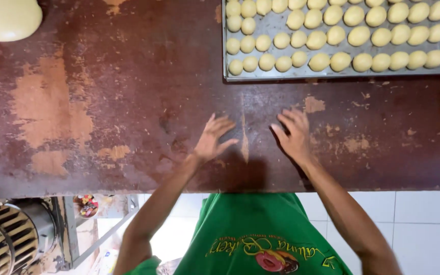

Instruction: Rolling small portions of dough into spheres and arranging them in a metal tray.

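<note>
Over at ten o'clock, a big pale dough ball [7, 18] is sitting on the worn brown desk [128, 102], well apart from the hands. Moving in, the left hand [211, 140] is lying flat on the desk, grip wide and fingers spread, holding nothing. Just beside it at three o'clock, the right hand [294, 135] is resting the same way, grip wide and empty. Up at one o'clock, a metal baking tray [260, 76] is carrying rows of small pale dough pieces [319, 62], near the right hand's fingertips but not touching.
</note>
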